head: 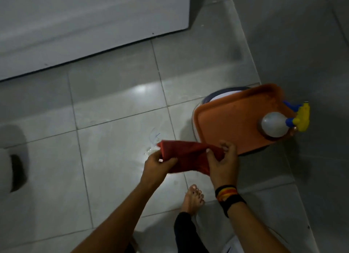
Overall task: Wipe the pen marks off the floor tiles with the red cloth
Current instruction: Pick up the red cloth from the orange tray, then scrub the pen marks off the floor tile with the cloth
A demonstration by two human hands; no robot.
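Observation:
The red cloth (186,154) is stretched between both hands above the floor. My left hand (157,165) grips its left end and my right hand (223,161) pinches its right end. Faint blue pen marks (154,136) show on a pale grey floor tile (113,149) just beyond the cloth's left corner. A small wet patch glints on the tile beside the marks.
An orange tray (234,118) rests on a round stool to the right, with a white spray bottle (275,126) with yellow and blue trigger lying on it. A white door (85,26) stands at the back. My bare foot (192,199) is below the hands. A grey wall runs along the right.

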